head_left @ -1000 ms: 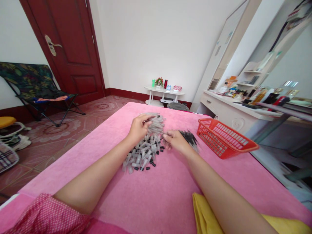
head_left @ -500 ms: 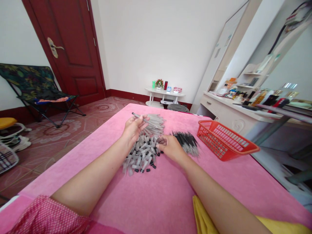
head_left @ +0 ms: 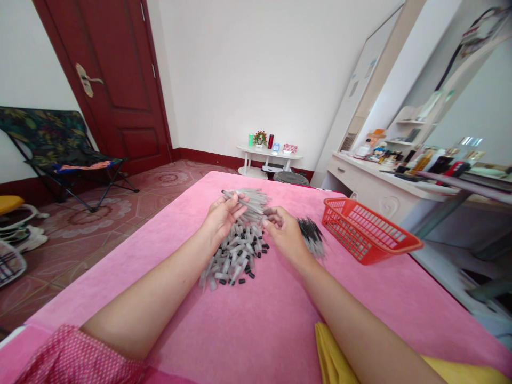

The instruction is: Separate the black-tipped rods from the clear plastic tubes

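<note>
My left hand (head_left: 224,216) is closed on a pen barrel (head_left: 226,193), a translucent tube with a dark end, which points toward my other hand. Close to the tube's far end, my right hand (head_left: 283,230) has its thumb and fingers pinched together; what sits between them is too small to make out. Below both hands lies a heap of clear pen caps and small black plugs (head_left: 234,258). Behind the left hand is a pile of translucent barrels (head_left: 258,198). Dark-filled pen refills (head_left: 312,234) lie to the right, partly covered by my right hand.
A red plastic basket (head_left: 370,234) stands on the right of the pink cloth-covered table (head_left: 248,325). Yellow fabric (head_left: 334,357) lies at the near edge. A dresser (head_left: 360,176) with bottles is on the right, and a folding chair (head_left: 60,144) is at the left.
My right hand has risen from the cap heap toward the end of the barrel. My left hand still holds the barrel and has shifted only slightly.
</note>
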`<action>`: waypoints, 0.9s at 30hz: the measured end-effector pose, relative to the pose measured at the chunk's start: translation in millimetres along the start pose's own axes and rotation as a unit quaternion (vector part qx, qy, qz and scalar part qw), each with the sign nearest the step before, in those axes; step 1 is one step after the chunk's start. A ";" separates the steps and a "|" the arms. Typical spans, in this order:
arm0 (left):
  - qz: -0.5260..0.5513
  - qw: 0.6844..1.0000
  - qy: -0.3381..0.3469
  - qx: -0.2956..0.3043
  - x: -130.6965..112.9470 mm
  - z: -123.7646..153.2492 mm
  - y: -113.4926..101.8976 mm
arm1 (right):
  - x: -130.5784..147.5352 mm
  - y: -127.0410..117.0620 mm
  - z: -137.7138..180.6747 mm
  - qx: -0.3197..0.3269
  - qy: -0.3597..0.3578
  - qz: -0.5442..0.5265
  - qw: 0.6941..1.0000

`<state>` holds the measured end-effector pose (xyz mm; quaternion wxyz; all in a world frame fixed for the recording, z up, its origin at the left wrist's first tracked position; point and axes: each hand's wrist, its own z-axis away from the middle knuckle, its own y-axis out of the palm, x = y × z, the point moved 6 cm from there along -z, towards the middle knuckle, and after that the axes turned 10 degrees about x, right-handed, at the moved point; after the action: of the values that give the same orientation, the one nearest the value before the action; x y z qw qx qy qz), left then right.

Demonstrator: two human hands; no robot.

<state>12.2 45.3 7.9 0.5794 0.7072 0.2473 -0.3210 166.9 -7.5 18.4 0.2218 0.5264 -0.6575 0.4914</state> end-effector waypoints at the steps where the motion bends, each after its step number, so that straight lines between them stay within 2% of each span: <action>1: 0.001 1.000 -0.001 0.000 0.0 0.0 0.1 | -0.7 -0.1 0.1 -0.004 -0.003 0.015 1.000; 8: 0.006 1.000 0.002 -0.001 -1.2 -0.6 -1.7 | -0.9 -1.2 0.9 -0.016 0.006 0.062 0.998; 12: 0.008 1.000 0.007 -0.010 -2.1 0.3 -2.7 | 0.5 -5.4 0.2 -0.041 0.020 -0.053 0.998; 16: 0.013 1.000 0.012 -0.015 -2.1 -0.9 -4.8 | -3.2 -10.5 0.3 -0.071 0.067 -0.187 0.978; 20: 0.018 1.000 0.015 -0.017 -1.3 -2.2 -7.3 | -3.9 -14.7 0.8 -0.088 0.077 -0.206 0.971; 27: 0.019 1.000 0.019 -0.014 0.1 -4.0 -9.5 | -8.0 -8.1 2.2 -0.064 0.105 -0.247 0.961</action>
<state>6.1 51.2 2.1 0.5900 0.7098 0.2494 -0.2931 177.6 -5.3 14.3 0.4367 0.6026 -0.5104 0.4310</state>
